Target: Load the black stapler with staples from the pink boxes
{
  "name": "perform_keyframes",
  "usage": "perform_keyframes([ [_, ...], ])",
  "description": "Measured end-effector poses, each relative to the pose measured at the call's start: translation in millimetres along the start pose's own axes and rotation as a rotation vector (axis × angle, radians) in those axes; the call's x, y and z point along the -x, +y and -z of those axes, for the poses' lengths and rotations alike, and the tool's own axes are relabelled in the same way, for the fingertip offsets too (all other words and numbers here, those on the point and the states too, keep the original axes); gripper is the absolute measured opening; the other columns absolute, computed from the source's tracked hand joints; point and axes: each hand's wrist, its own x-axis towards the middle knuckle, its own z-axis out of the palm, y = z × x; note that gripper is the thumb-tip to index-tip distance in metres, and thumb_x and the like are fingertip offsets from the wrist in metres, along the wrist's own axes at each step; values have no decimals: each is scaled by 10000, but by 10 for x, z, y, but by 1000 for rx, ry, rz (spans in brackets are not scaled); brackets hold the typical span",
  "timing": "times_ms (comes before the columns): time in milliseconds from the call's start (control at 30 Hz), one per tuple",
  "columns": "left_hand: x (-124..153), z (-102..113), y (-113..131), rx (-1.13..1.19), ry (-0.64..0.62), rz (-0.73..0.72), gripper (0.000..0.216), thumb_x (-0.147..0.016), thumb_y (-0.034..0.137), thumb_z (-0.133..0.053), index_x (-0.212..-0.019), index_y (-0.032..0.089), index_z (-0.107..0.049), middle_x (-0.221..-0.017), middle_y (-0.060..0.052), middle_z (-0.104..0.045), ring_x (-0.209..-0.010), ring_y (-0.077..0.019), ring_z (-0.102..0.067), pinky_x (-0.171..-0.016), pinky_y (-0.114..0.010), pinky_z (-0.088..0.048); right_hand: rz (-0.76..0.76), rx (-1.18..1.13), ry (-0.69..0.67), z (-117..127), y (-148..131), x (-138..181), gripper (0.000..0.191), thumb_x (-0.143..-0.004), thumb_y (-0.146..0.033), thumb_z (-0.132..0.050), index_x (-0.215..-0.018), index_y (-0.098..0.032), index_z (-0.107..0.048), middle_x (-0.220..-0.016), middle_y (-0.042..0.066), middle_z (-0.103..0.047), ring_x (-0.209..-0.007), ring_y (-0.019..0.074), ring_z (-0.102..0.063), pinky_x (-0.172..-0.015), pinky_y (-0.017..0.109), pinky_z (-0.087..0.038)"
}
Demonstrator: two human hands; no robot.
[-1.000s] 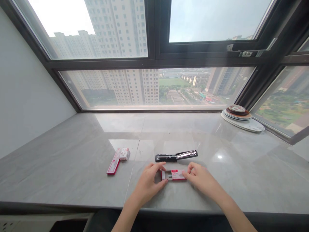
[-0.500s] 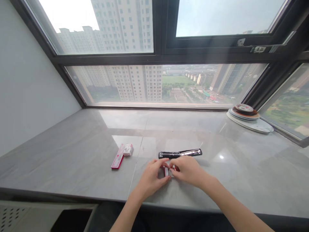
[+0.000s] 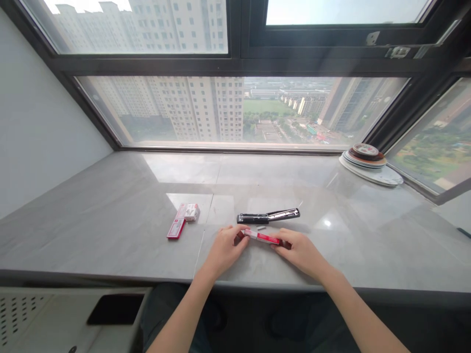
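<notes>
Pinching a small red-and-white staple box (image 3: 268, 239) at both ends, nearer the table's (image 3: 110, 235) front edge than its back: fingers of the left hand (image 3: 223, 248) are gripping the white end, those of the right hand (image 3: 303, 252) the red end. Probably handling light, thin card: slightly slick, crushing easily mid-panel, so I'd be gripping the end edges lightly. Staple strip (image 3: 261, 227) is lying just behind it, likely snapping if bent; opened stapler (image 3: 253, 218) is sitting beyond, back-edge side.
</notes>
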Motion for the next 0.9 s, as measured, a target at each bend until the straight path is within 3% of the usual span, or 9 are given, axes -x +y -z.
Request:
perform_keyframes([
  [133,12,-15,-11,4,14,-19,244,-928,233,-639,-1128,344,-724,-848,32,-705,-804,-173,-629,-861,-329,-456,39,47,18,-80,-43,-6,514,-921,-191,-551,-1379,-402,-653,-922,-3,-618,-761,161,-585,-728,291,-466],
  [233,23,-8,4,7,6,-46,230,-902,323,-709,-1129,348,-738,-897,29,-722,-850,-178,-644,-866,-322,-455,22,53,15,-61,-48,5,551,-922,-209,-558,-1443,-381,-599,-921,2,-587,-750,157,-574,-712,288,-472],
  [333,22,1,6,14,14,-21,211,-987,396,-599,-1131,342,-744,-875,24,-725,-807,-170,-640,-857,-321,-457,9,36,-20,-1,-55,1,507,-921,-289,-616,-1424,-352,-617,-925,5,-585,-750,161,-570,-702,290,-479],
  [467,14,0,-8,-18,4,25,285,-1043,358,-482,-1239,331,-688,-835,30,-721,-728,-166,-615,-881,-337,-450,-20,20,-6,4,-63,-24,424,-944,-346,-620,-1366,-324,-655,-925,7,-604,-769,166,-580,-716,294,-479],
  [700,36,30,55,-106,-129,-80,400,-1080,300,-343,-1417,389,-538,-898,25,-721,-977,-208,-651,-955,-356,-417,23,38,-16,-95,-138,-40,367,-942,-379,-638,-1299,-312,-695,-957,18,-666,-817,184,-613,-745,296,-475],
  [800,47,34,79,-81,-114,-74,357,-1071,334,-371,-1377,361,-553,-953,15,-718,-994,-211,-658,-963,-357,-421,27,0,-31,-59,-145,-129,325,-963,-412,-609,-1245,-307,-731,-993,25,-723,-796,186,-625,-728,300,-477],
  [900,54,18,93,-41,-93,-53,263,-1020,385,-501,-1255,325,-603,-848,31,-683,-851,-203,-660,-926,-354,-435,-6,26,72,-14,-97,-303,271,-984,-375,-560,-1125,-309,-781,-1001,18,-765,-806,191,-650,-737,309,-471],
])
